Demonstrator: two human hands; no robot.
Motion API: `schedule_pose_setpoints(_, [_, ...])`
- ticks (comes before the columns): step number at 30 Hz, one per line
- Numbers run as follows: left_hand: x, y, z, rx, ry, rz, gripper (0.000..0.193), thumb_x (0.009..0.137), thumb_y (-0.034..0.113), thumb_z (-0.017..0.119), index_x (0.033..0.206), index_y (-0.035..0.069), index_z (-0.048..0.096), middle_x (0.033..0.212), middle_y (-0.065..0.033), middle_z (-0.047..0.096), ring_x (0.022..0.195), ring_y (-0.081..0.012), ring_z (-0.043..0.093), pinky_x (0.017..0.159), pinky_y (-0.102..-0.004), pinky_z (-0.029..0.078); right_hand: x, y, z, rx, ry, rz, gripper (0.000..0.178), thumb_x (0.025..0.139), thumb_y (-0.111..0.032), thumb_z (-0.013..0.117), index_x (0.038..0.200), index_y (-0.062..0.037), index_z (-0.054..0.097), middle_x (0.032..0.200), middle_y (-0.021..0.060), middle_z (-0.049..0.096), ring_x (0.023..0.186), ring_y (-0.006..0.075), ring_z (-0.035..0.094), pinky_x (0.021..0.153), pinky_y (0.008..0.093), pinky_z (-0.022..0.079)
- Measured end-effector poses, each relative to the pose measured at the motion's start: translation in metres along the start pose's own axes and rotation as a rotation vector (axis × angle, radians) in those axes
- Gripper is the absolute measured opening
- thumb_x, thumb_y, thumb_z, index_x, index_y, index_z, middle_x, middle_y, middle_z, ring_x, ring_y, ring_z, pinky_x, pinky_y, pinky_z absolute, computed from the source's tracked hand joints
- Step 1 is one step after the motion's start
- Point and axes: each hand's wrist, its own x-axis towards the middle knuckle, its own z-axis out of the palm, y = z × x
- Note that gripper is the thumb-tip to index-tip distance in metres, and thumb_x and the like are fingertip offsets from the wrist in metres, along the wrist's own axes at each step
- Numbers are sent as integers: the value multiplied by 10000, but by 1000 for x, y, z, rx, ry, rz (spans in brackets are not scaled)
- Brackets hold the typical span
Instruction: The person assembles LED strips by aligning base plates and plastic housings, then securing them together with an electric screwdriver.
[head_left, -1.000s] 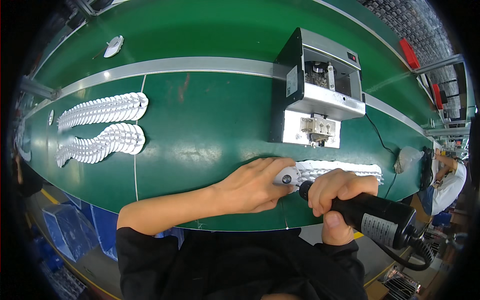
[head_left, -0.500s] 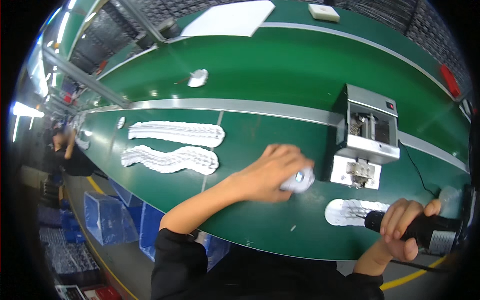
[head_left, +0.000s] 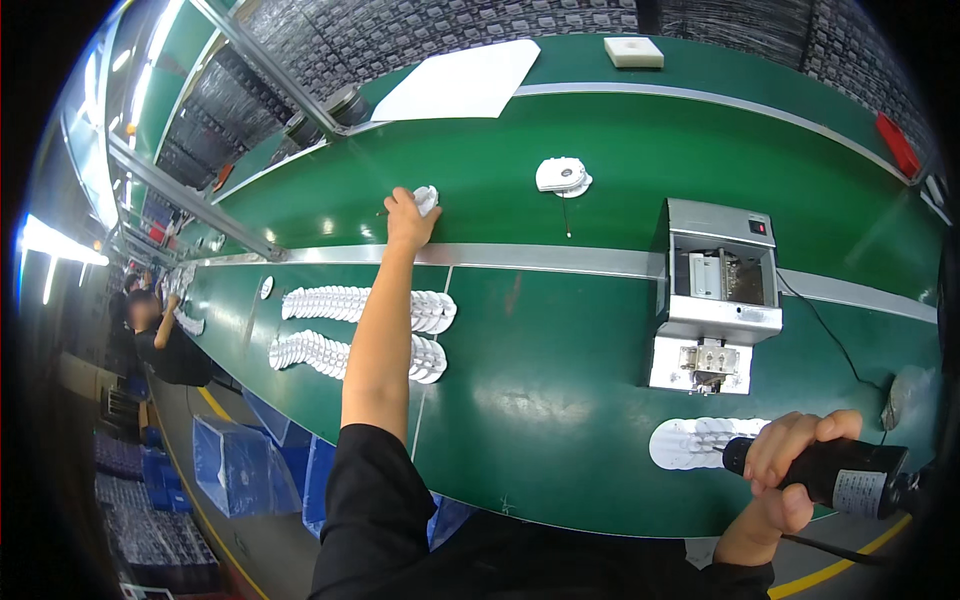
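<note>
A small white plastic casing [head_left: 429,198] is touched by the left hand [head_left: 408,217] on the green shelf [head_left: 690,150], upper left of centre; the fingers are partly curled about it, and whether a firm grip is made cannot be told. By the right hand [head_left: 792,462], lower right, a black electric screwdriver [head_left: 858,478] is held in a closed fist, its tip near an overlapped row of white discs [head_left: 682,444]. The casing is judged light, stiff and rather slippery, best taken by its rim; the screwdriver seems heavier, best held round its barrel. Further out, two white stacks [head_left: 325,303] [head_left: 305,351] are crossed by the left forearm. A metal strip [head_left: 560,260] is set between shelf and worktop [head_left: 540,465], as an edge to be lifted over. The widest room for moving seems offered mid-frame, between the stacks and the silver machine [head_left: 722,308]; a black cable [head_left: 835,340] is trailed at right.
</note>
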Motion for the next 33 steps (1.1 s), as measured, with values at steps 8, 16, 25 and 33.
schedule_pose_setpoints(8, [-41, 140, -111, -315, -113, 206, 176, 919, 155, 558, 1005, 6, 520, 920, -190, 559, 822, -365, 593, 721, -414, 499, -1, -10, -2, -20, 3, -12, 518, 737, -127, 752, 1126, -53, 419, 602, 62, 540, 451, 167, 524, 457, 297, 487])
schedule_pose_setpoints(16, [-208, 187, -104, -480, -589, 677, 73, 872, 68, 595, 915, 17, 566, 932, -124, 584, 886, -315, 563, 771, -398, 461, -1, -5, 12, -10, 73, 22, 511, 714, -165, 779, 1067, -56, 426, 566, 48, 511, 445, 154, 489, 436, 279, 458])
schedule_pose_setpoints(25, [-238, 189, -101, -676, -564, 717, 229, 711, 58, 731, 871, 46, 567, 1044, -107, 543, 1051, -330, 547, 858, -402, 460, 0, -11, 3, 18, 27, 42, 520, 702, -136, 783, 1075, -51, 431, 610, 69, 517, 477, 169, 496, 458, 293, 451])
schedule_pose_setpoints(33, [-263, 223, -87, -659, -743, 899, 253, 670, 88, 761, 892, 71, 640, 1073, -84, 549, 1119, -317, 559, 906, -432, 476, 7, -8, 6, -64, -27, 22, 482, 727, -127, 705, 1111, -45, 426, 563, 37, 504, 401, 137, 471, 419, 268, 452])
